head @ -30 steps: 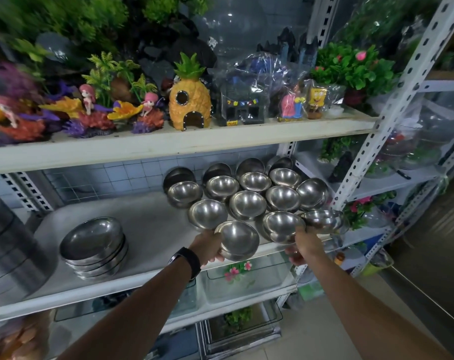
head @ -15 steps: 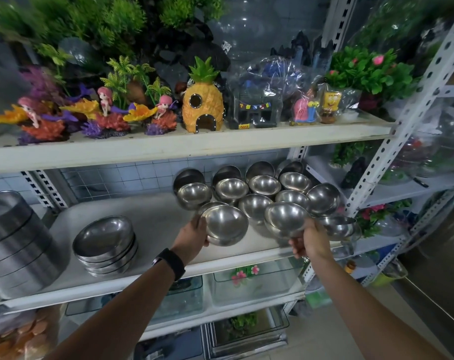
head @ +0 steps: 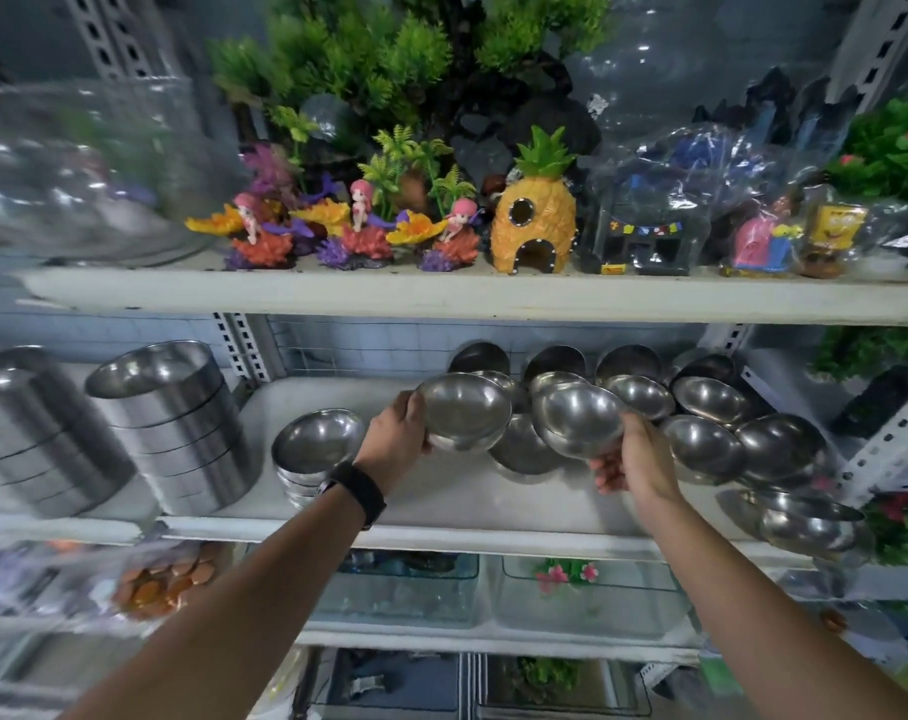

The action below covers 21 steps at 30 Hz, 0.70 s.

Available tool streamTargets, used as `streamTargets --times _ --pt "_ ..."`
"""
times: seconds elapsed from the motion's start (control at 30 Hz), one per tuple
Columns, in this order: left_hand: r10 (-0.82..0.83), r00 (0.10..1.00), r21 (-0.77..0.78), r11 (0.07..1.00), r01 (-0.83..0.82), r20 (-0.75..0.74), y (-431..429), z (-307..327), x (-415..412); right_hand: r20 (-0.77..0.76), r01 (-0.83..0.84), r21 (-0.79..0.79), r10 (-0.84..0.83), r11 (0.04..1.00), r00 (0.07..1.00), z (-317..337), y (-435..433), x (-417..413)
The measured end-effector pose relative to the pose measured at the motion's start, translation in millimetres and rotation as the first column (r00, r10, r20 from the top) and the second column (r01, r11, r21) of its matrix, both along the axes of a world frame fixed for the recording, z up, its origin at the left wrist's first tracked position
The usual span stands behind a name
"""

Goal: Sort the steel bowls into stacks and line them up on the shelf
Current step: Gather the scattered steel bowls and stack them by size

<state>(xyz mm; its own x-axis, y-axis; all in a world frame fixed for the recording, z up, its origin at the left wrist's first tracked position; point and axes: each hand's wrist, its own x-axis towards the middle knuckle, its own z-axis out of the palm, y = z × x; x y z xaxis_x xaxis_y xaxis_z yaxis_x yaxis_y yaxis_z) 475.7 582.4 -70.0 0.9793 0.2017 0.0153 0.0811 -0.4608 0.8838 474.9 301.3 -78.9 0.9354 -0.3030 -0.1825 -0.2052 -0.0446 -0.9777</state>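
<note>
Two round polished steel bowls are held above the white middle shelf (head: 441, 501), one in each hand. The left-hand steel bowl (head: 464, 410) is gripped at its left rim by the left hand (head: 394, 439), fingers clamped on the wall. The right-hand steel bowl (head: 579, 420) rests in the right hand (head: 633, 459), fingers curled under its base. Such bowls are judged light, rigid and slick; take hold at the rim, thumb inside. Loose steel bowls (head: 701, 444) crowd the shelf to the right. A low stack of steel bowls (head: 314, 446) stands to the left, beside tall steel cylindrical stacks (head: 176, 428).
</note>
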Motion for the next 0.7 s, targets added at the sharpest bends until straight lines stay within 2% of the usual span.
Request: streamTargets --times 0.4,0.6,0.7 --pt "0.146 0.988 -0.071 0.987 -0.142 0.048 86 17 -14 0.006 -0.083 -0.031 0.083 0.996 0.997 17 80 19" --pt "0.194 0.979 -0.134 0.974 -0.184 0.059 128 20 -25 0.0 -0.132 0.036 0.132 0.991 0.991 19 122 24" --pt "0.234 0.971 -0.145 0.964 -0.224 0.056 142 16 -29 0.025 -0.164 0.014 0.164 0.986 0.986 17 139 25"
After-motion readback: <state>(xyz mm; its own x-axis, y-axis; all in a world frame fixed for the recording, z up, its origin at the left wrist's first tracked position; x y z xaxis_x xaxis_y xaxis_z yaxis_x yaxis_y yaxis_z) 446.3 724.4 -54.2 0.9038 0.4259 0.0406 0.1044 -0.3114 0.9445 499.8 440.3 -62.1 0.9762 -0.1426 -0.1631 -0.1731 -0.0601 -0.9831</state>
